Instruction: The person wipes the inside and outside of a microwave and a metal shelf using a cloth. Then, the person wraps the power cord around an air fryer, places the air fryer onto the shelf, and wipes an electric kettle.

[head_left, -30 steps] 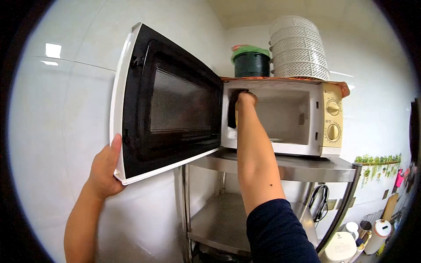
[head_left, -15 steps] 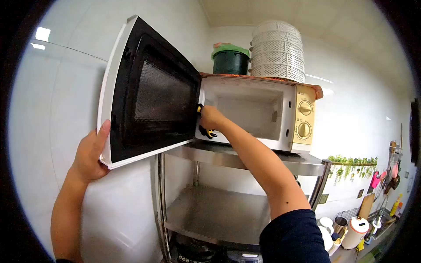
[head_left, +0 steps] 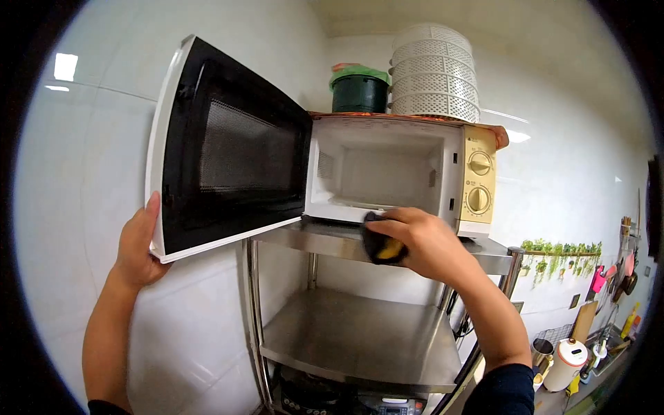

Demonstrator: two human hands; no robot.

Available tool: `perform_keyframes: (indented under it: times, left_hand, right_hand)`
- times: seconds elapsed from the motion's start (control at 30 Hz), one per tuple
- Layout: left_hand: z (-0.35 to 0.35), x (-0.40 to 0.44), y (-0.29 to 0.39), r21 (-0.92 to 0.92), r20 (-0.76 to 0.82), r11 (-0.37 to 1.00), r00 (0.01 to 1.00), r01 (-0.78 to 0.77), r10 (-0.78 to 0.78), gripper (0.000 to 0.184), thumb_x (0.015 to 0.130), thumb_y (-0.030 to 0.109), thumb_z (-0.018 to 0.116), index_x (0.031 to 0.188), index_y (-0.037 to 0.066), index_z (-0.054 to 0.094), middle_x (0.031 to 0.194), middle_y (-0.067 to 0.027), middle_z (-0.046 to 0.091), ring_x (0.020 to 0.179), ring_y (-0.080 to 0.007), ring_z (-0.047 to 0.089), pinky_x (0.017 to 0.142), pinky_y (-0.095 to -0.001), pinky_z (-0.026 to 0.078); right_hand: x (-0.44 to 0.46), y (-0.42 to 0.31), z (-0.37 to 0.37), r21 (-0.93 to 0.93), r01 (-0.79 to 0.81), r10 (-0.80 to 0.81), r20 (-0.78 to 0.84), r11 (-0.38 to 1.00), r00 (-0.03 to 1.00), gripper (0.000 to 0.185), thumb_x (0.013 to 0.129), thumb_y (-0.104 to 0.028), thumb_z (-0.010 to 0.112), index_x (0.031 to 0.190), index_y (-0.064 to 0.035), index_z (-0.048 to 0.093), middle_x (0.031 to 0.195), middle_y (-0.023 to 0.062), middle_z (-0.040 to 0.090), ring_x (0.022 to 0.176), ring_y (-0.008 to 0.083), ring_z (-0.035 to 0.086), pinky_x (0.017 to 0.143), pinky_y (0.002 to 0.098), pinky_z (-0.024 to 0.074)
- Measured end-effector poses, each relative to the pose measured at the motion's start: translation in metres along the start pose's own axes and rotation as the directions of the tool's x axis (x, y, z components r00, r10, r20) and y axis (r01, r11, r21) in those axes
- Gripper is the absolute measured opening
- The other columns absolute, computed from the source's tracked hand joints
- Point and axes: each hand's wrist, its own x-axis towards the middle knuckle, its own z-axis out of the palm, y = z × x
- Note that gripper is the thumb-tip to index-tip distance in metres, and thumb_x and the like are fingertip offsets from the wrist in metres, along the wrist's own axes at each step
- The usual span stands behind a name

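Observation:
The microwave [head_left: 470, 181] stands on a metal rack with its door [head_left: 238, 155] swung wide to the left. My left hand [head_left: 140, 242] grips the lower outer corner of that door, thumb on the edge. In front of the cavity's lower front edge, my right hand [head_left: 422, 242] holds a black and yellow cloth [head_left: 380, 242], its fingers closed round it and slightly blurred. Inside, the cavity walls are pale, and no food or dish shows there.
On top of the microwave are a dark green pot [head_left: 360, 94] with a green cover and stacked white perforated baskets [head_left: 434, 76]. Below is a metal shelf [head_left: 360, 339] over appliances. At lower right stand a white canister [head_left: 566, 363] and a sink [head_left: 612, 353].
My right hand has come out of the cavity, past the hinge side, and moved right and down with the cloth. My left hand remains on the open door. The view has shifted.

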Motion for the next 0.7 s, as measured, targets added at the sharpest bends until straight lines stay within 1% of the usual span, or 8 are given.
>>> perform_keyframes:
  times: [0.1,0.2,0.27,0.33,0.4,0.53,0.6,0.7]
  left_hand:
    - [0.002,0.0,0.0,0.032,-0.024,0.999,1.0,-0.013,0.013,0.078,0.079,0.022,0.066,0.137,-0.009,0.023,0.121,-0.0235,0.052,0.108,-0.0323,0.056,0.093,-0.0353,0.041]
    - [0.005,-0.001,0.0,-0.019,-0.034,1.0,0.999,-0.006,0.005,0.081,0.081,0.028,0.065,0.138,-0.009,0.02,0.122,-0.022,0.052,0.109,-0.0295,0.055,0.094,-0.0345,0.04]
    - [0.005,0.001,0.005,-0.02,-0.062,1.0,0.998,0.004,-0.005,0.083,0.081,0.028,0.065,0.138,-0.009,0.018,0.12,-0.0216,0.054,0.109,-0.0287,0.055,0.094,-0.0346,0.041]
    - [0.008,0.001,0.011,-0.067,-0.061,0.998,0.998,0.017,-0.021,0.086,0.075,0.021,0.068,0.139,-0.007,0.018,0.122,-0.0202,0.052,0.107,-0.0298,0.056,0.094,-0.0333,0.041]
    - [0.011,0.003,0.023,-0.191,-0.112,0.974,0.984,0.119,-0.142,0.083,0.079,0.029,0.062,0.139,-0.007,0.017,0.127,-0.0199,0.049,0.111,-0.0288,0.053,0.097,-0.0338,0.038]
    - [0.015,0.009,0.052,-0.133,-0.167,0.982,0.974,0.132,-0.154,0.082,0.081,0.038,0.055,0.14,-0.006,0.018,0.133,-0.0192,0.042,0.119,-0.0276,0.047,0.101,-0.0351,0.033]
    - [0.023,0.012,0.061,-0.165,-0.28,0.95,0.911,0.265,-0.303,0.082,0.082,0.047,0.048,0.139,-0.006,0.022,0.139,-0.0186,0.035,0.127,-0.0265,0.037,0.105,-0.0364,0.026]
    - [0.034,0.026,0.088,-0.199,-0.379,0.916,0.835,0.348,-0.399,0.082,0.081,0.05,0.049,0.137,-0.005,0.025,0.14,-0.0177,0.032,0.129,-0.0265,0.032,0.107,-0.0371,0.022]
  right_hand:
    - [-0.046,0.012,-0.018,-0.209,-0.09,0.063,-0.131,0.974,0.989,0.046,0.065,0.002,0.06,0.109,-0.0113,0.062,0.106,0.01,0.06,0.095,0.0264,0.058,0.078,0.0368,0.0507]
    - [-0.075,0.03,-0.033,-0.275,-0.208,0.15,-0.218,0.939,0.964,0.052,0.059,0.003,0.065,0.108,-0.0104,0.062,0.102,0.0101,0.06,0.094,0.0269,0.058,0.079,0.0366,0.0501]
    - [-0.089,0.043,-0.036,-0.26,-0.244,0.185,-0.231,0.934,0.955,0.053,0.057,0.004,0.065,0.108,-0.0096,0.062,0.101,0.0104,0.06,0.094,0.0277,0.058,0.079,0.0366,0.0499]
    - [-0.098,0.05,-0.037,-0.243,-0.277,0.217,-0.245,0.93,0.945,0.054,0.055,0.005,0.065,0.107,-0.0088,0.061,0.101,0.0107,0.06,0.093,0.0284,0.058,0.079,0.0366,0.0497]
    - [-0.105,0.056,-0.039,-0.129,-0.307,0.274,-0.22,0.943,0.936,0.054,0.054,0.006,0.064,0.106,-0.0069,0.061,0.096,0.0111,0.059,0.09,0.0301,0.057,0.077,0.037,0.0492]
    - [-0.114,0.059,-0.041,-0.057,-0.308,0.292,-0.189,0.95,0.937,0.054,0.053,0.006,0.064,0.106,-0.0061,0.06,0.087,0.0117,0.057,0.085,0.031,0.056,0.074,0.0379,0.0483]
    - [-0.116,0.063,-0.041,-0.06,-0.303,0.284,-0.211,0.951,0.935,0.054,0.053,0.007,0.063,0.105,-0.0056,0.06,0.079,0.0118,0.053,0.08,0.0307,0.055,0.071,0.0383,0.0477]
    - [-0.12,0.068,-0.036,-0.114,-0.252,0.217,-0.253,0.961,0.943,0.052,0.053,0.006,0.062,0.104,-0.0043,0.059,0.076,0.0117,0.051,0.077,0.0295,0.054,0.068,0.0376,0.0471]
